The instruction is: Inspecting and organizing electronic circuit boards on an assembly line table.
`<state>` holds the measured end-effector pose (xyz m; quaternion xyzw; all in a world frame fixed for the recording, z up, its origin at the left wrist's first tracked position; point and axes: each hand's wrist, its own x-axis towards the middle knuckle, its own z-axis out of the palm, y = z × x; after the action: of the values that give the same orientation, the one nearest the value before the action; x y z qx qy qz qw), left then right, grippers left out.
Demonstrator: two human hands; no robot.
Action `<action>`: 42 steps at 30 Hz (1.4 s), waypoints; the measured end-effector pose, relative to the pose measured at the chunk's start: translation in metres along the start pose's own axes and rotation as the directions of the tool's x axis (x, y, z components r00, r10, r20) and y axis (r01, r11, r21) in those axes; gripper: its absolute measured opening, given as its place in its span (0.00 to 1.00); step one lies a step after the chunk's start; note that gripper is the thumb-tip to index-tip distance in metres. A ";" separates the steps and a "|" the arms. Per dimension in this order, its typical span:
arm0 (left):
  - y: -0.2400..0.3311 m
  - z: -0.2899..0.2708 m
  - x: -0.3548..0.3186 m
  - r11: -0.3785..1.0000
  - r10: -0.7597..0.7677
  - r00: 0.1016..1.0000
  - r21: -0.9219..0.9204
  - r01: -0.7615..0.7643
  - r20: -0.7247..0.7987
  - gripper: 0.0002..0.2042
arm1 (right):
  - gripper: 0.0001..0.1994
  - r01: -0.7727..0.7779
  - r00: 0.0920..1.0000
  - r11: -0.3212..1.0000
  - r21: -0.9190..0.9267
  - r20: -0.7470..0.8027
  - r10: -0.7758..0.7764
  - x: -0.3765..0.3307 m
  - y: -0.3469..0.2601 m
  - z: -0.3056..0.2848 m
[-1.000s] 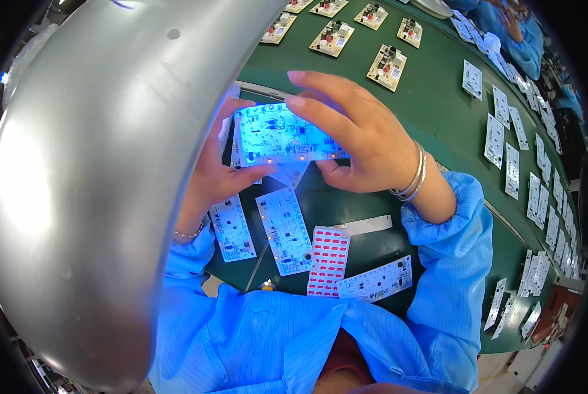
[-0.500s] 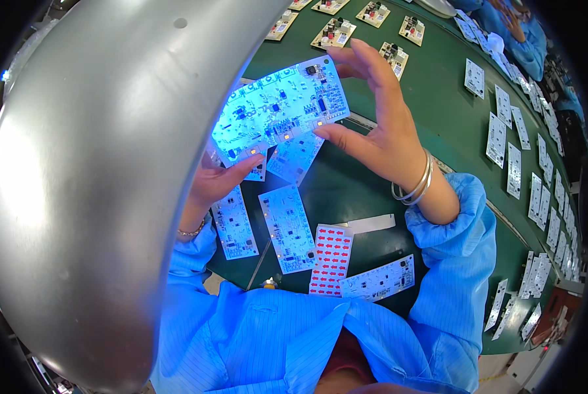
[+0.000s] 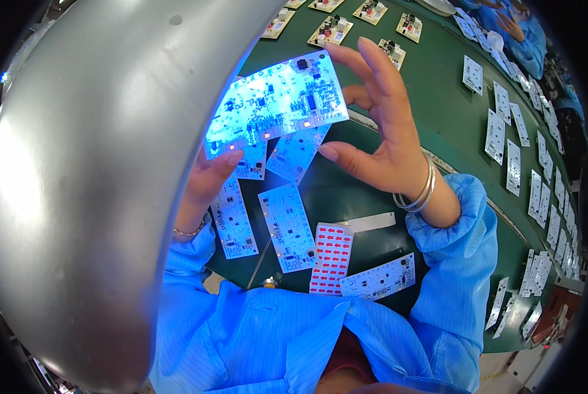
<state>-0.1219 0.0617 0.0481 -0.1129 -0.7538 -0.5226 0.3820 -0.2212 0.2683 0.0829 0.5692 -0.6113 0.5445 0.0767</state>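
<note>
Partly, lamp shade (image 3: 97,197) hiding left hand (image 3: 205,180)

A large silver lamp shade (image 3: 103,190) curves left of the fingers. Below them, on the green table (image 3: 438,111), lie three white circuit boards (image 3: 287,226), a sheet of red arrow stickers (image 3: 331,257) and a white strip (image 3: 371,222).

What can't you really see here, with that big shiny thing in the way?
Head view only:
- Left hand: mostly behind the metal lamp shade; its grip on the lit circuit board is unclear.
- Lit circuit board: left end hidden by the shade.
- Components on the boards along the conveyor: too small.
- Red-arrow sticker sheet: detail too fine.
</note>
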 end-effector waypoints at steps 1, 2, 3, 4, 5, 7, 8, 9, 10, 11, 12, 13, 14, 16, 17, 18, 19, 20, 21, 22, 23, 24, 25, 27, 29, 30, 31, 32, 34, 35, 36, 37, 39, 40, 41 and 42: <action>0.003 0.004 0.001 0.999 0.022 1.000 -0.040 -0.022 0.013 0.37 | 0.43 0.007 1.000 1.000 -0.003 0.004 -0.007 0.000 0.001 0.000; 0.005 0.006 0.001 0.996 0.045 0.999 -0.080 -0.043 0.025 0.37 | 0.43 0.006 1.000 1.000 -0.004 0.004 -0.006 -0.001 0.001 -0.001; 0.004 0.005 0.002 0.996 0.045 0.999 -0.080 -0.043 0.025 0.37 | 0.43 -0.007 1.000 1.000 -0.002 0.012 0.007 -0.001 0.002 -0.001; 0.002 0.003 0.003 0.991 0.133 0.990 -0.037 -0.131 0.053 0.38 | 0.43 -0.020 1.000 1.000 0.001 0.019 0.020 -0.002 0.002 -0.001; 0.001 0.002 0.004 0.976 0.218 0.972 0.004 -0.219 0.086 0.39 | 0.43 -0.018 1.000 1.000 0.001 0.020 0.018 -0.002 0.003 -0.001; 0.000 0.002 0.005 0.971 0.236 0.968 0.013 -0.238 0.090 0.39 | 0.43 -0.024 0.999 1.000 -0.003 0.025 0.024 -0.002 0.005 -0.001; -0.001 0.003 0.006 0.967 0.252 0.963 0.021 -0.255 0.095 0.39 | 0.43 -0.024 0.999 1.000 -0.003 0.026 0.024 -0.003 0.005 -0.001; -0.001 0.003 0.007 0.962 0.268 0.958 0.029 -0.272 0.100 0.39 | 0.42 -0.037 0.999 0.999 -0.018 0.025 0.037 -0.003 0.006 -0.001; -0.001 0.004 0.007 0.956 0.285 0.953 0.038 -0.290 0.105 0.39 | 0.42 -0.049 0.998 0.998 -0.033 0.025 0.050 -0.003 0.006 -0.001; -0.001 0.004 0.008 0.950 0.301 0.947 0.048 -0.308 0.110 0.39 | 0.42 -0.048 0.999 0.998 -0.032 0.026 0.048 -0.004 0.007 0.000; 0.000 0.005 0.009 0.944 0.318 0.941 0.057 -0.326 0.116 0.40 | 0.42 -0.062 0.998 0.998 -0.029 0.026 0.063 -0.004 0.007 0.000; 0.000 0.005 0.009 0.936 0.334 0.935 0.071 -0.344 0.120 0.40 | 0.42 -0.074 0.997 0.997 -0.023 0.029 0.074 -0.004 0.008 0.001; 0.001 0.004 0.009 0.929 0.350 0.928 0.085 -0.361 0.125 0.40 | 0.42 -0.069 0.997 0.997 -0.019 0.032 0.069 -0.005 0.009 0.003; 0.001 0.003 0.009 0.912 0.381 0.914 0.107 -0.396 0.137 0.40 | 0.42 -0.101 0.994 0.994 -0.034 0.038 0.103 -0.006 0.013 0.006; -0.001 0.005 0.010 0.903 0.396 0.907 0.114 -0.413 0.145 0.41 | 0.42 -0.100 0.994 0.994 -0.034 0.038 0.102 -0.008 0.015 0.006; -0.002 0.007 0.012 0.894 0.411 0.898 0.122 -0.430 0.153 0.41 | 0.42 -0.137 0.990 0.990 -0.037 0.038 0.139 -0.010 0.016 0.005; -0.003 0.011 0.013 0.885 0.426 0.890 0.128 -0.448 0.162 0.41 | 0.42 -0.175 0.984 0.984 -0.041 0.037 0.176 -0.012 0.018 0.003; -0.002 0.011 0.014 0.874 0.438 0.883 0.151 -0.462 0.168 0.41 | 0.42 -0.166 0.985 0.986 -0.030 0.045 0.167 -0.011 0.018 0.003; 0.000 0.011 0.014 0.862 0.450 0.876 0.171 -0.477 0.175 0.41 | 0.42 -0.179 0.982 0.982 -0.060 0.057 0.182 -0.011 0.019 0.002; 0.004 0.010 0.013 0.851 0.459 0.870 0.193 -0.489 0.180 0.42 | 0.42 -0.192 0.977 0.977 -0.091 0.071 0.199 -0.011 0.018 0.003; 0.007 0.008 0.013 0.839 0.468 0.864 0.213 -0.500 0.186 0.42 | 0.42 -0.186 0.978 0.979 -0.082 0.081 0.192 -0.009 0.016 0.005; 0.011 0.005 0.011 0.827 0.477 0.858 0.232 -0.512 0.192 0.42 | 0.42 -0.198 0.974 0.977 -0.083 0.091 0.205 -0.007 0.015 0.008; 0.009 0.009 0.013 0.819 0.490 0.848 0.227 -0.528 0.202 0.42 | 0.41 -0.225 0.969 0.969 -0.101 0.086 0.233 -0.009 0.017 0.006; 0.001 0.013 0.015 0.849 0.454 0.868 0.198 -0.490 0.201 0.41 | 0.40 -0.238 0.966 0.962 -0.131 0.068 0.249 -0.013 0.021 0.003; 0.003 0.012 0.015 0.894 0.371 0.908 0.191 -0.406 0.196 0.38 | 0.38 -0.236 0.967 0.961 -0.145 0.066 0.247 -0.012 0.021 0.003; 0.008 0.008 0.014 0.910 0.326 0.926 0.202 -0.361 0.190 0.37 | 0.36 -0.180 0.979 0.974 -0.140 0.069 0.191 -0.010 0.021 0.004; 0.009 0.008 0.014 0.927 0.283 0.941 0.198 -0.318 0.186 0.36 | 0.33 -0.133 0.988 0.980 -0.146 0.063 0.143 -0.010 0.022 0.003; 0.010 0.007 0.013 0.942 0.239 0.954 0.195 -0.273 0.183 0.34 | 0.33 -0.131 0.988 0.981 -0.145 0.065 0.141 -0.009 0.020 0.002; 0.007 0.007 0.013 0.967 0.151 0.972 0.179 -0.183 0.181 0.32 | 0.29 -0.167 0.985 0.979 -0.119 0.031 0.171 -0.008 0.018 -0.003; 0.003 0.009 0.014 0.977 0.107 0.977 0.165 -0.138 0.185 0.32 | 0.29 -0.172 0.984 0.977 -0.125 0.026 0.177 -0.008 0.018 -0.005; 0.000 0.010 0.015 0.984 0.063 0.980 0.152 -0.092 0.189 0.31 | 0.24 -0.148 0.989 0.976 -0.159 -0.027 0.146 -0.008 0.018 -0.005; -0.004 0.011 0.016 0.989 0.018 0.981 0.138 -0.046 0.194 0.30 | 0.19 -0.126 0.990 0.973 -0.195 -0.079 0.113 -0.008 0.018 -0.006; -0.013 0.000 0.019 0.984 -0.173 0.932 0.084 0.154 0.319 0.27 | 0.15 -0.227 0.974 0.931 -0.285 -0.048 0.223 -0.007 0.010 -0.007; -0.017 0.000 0.022 0.935 -0.332 0.828 0.044 0.351 0.453 0.26 | 0.12 -0.323 0.941 0.863 -0.388 -0.034 0.337 -0.007 0.010 -0.009; -0.016 0.010 0.021 0.874 -0.444 0.789 0.010 0.486 0.425 0.27 | 0.12 -0.329 0.939 0.858 -0.394 -0.040 0.341 -0.010 0.014 -0.010; -0.019 0.014 0.023 0.874 -0.439 0.786 0.004 0.486 0.435 0.27 | 0.12 -0.402 0.908 0.841 -0.362 -0.040 0.417 -0.014 0.021 -0.012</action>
<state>-0.1549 0.0607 0.0487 -0.0558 -0.7933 -0.6030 0.0630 -0.2392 0.2805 0.0657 0.4122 -0.8098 0.4145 0.0501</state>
